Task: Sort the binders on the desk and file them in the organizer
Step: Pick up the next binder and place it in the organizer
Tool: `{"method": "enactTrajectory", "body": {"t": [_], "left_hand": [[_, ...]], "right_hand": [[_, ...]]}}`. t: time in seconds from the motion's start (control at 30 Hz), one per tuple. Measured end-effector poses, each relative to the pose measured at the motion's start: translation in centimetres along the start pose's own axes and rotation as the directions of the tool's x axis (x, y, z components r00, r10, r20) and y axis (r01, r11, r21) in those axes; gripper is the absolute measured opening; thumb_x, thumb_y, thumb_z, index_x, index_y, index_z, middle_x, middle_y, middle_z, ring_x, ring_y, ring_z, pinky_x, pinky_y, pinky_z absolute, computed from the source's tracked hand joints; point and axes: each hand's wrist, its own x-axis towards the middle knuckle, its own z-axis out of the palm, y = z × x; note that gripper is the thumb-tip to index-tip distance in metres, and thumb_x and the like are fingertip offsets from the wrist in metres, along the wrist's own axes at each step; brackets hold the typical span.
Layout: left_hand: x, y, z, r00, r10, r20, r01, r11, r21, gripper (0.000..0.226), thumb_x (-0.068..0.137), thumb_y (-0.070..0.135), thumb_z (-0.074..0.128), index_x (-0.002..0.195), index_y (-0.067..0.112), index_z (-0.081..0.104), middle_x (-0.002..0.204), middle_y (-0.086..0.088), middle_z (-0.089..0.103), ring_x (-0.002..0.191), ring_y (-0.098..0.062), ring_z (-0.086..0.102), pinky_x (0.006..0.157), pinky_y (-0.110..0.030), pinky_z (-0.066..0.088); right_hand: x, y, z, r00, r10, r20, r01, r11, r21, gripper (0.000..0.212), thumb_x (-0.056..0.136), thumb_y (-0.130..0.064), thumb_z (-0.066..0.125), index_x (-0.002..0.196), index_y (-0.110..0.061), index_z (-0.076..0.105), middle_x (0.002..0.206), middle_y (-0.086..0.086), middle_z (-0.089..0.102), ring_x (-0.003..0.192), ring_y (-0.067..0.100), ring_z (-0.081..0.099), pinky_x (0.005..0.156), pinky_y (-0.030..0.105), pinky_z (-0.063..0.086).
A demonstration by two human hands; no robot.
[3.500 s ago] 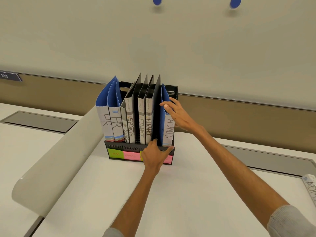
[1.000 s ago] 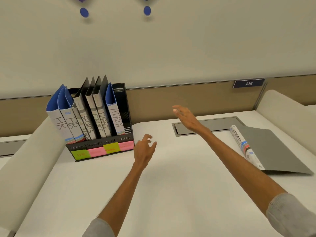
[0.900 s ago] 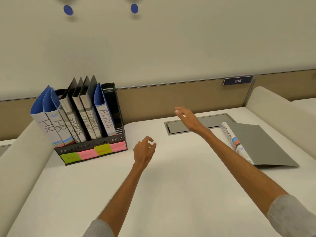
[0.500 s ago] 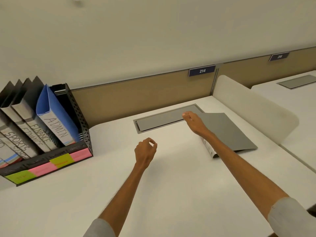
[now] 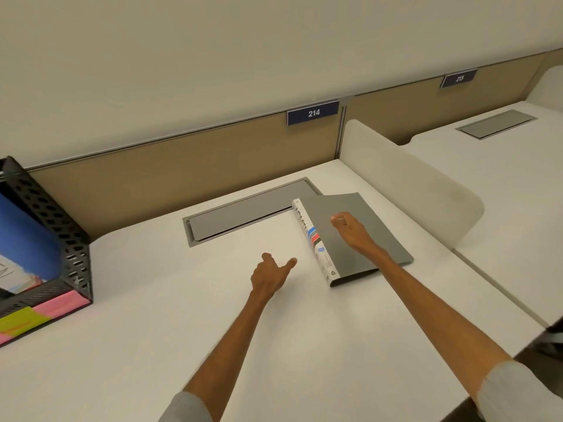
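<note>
Under right hand (image 5: 350, 231): flat grey ADMIN-labelled binder (image 5: 359, 236) on white desk (image 5: 304, 345), spine running away from person, facing left hand (image 5: 271, 277). Right nearer, fingers curled, resting on cover, no grasp; left loose, empty. Black mesh organizer (image 5: 65, 236) far left.

Grey binder (image 5: 356, 236): lies flat on the white desk (image 5: 213, 315), closed, white spine facing left with handwritten lettering and blue and red bands. Black perforated organizer (image 5: 65, 239): stands at far left, a blue binder (image 5: 27, 242) upright inside; pink and yellow notes on its front.
</note>
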Motion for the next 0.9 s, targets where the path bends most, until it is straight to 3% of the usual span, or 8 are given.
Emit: {"method": "enactTrajectory", "body": {"t": [0.13, 0.23, 0.47, 0.73, 0.9], "left_hand": [[0.8, 2.7, 2.8, 0.995, -0.053, 0.089, 0.050, 0.998, 0.032, 0.099, 0.083, 0.073, 0.050, 0.147, 0.002, 0.022, 0.105, -0.012, 0.069, 0.083, -0.026, 0.072, 0.085, -0.038, 0.057], [1.2, 4.1, 4.4, 0.994, -0.043, 0.104, 0.040, 0.999, 0.033, 0.093, 0.081, 0.076, 0.051, 0.137, 0.003, 0.035, 0.109, -0.011, 0.067, 0.081, -0.026, 0.071, 0.084, -0.038, 0.058], [1.8, 6.0, 7.3, 0.995, -0.020, 0.099, 0.021, 1.000, -0.001, 0.087, 0.077, 0.071, 0.062, 0.130, 0.005, 0.040, 0.131, -0.011, 0.051, 0.112, -0.032, 0.059, 0.089, -0.046, 0.055], [1.8, 6.4, 10.0, 0.993, 0.053, 0.105, -0.067, 0.987, 0.144, 0.079, 0.080, 0.070, 0.059, 0.133, 0.013, 0.042, 0.127, -0.011, 0.044, 0.118, -0.030, 0.051, 0.088, -0.040, 0.047], [1.7, 6.7, 10.7, 0.995, 0.032, 0.094, -0.033, 0.999, 0.009, 0.071, 0.079, 0.054, 0.070, 0.129, 0.011, 0.046, 0.122, -0.013, 0.043, 0.117, -0.029, 0.050, 0.089, -0.038, 0.051]], "right_hand": [[0.8, 2.8, -0.8, 0.998, 0.050, 0.027, -0.050, 0.999, 0.006, 0.050, 0.101, -0.041, 0.046, 0.141, -0.013, 0.041, 0.144, 0.013, 0.045, 0.129, 0.026, 0.047, 0.106, 0.038, 0.040], [1.0, 4.7, -1.0, 0.996, 0.080, 0.036, -0.080, 0.997, 0.001, 0.051, 0.100, -0.040, 0.048, 0.141, -0.012, 0.042, 0.145, 0.014, 0.043, 0.130, 0.027, 0.047, 0.107, 0.038, 0.039], [1.1, 7.6, -1.1, 0.995, 0.095, 0.034, -0.088, 0.982, -0.165, 0.050, 0.097, -0.043, 0.053, 0.139, -0.017, 0.046, 0.144, 0.007, 0.043, 0.129, 0.024, 0.046, 0.111, 0.042, 0.035], [0.3, 9.3, 0.6, 0.999, 0.030, 0.039, -0.019, 0.965, -0.260, 0.051, 0.093, -0.033, 0.063, 0.138, -0.015, 0.046, 0.147, 0.007, 0.039, 0.133, 0.025, 0.040, 0.112, 0.041, 0.032], [0.1, 9.6, 0.9, 0.997, 0.039, 0.065, -0.021, 0.966, -0.258, 0.054, 0.094, -0.033, 0.062, 0.141, -0.016, 0.043, 0.149, 0.007, 0.037, 0.136, 0.025, 0.038, 0.113, 0.041, 0.030]]}}
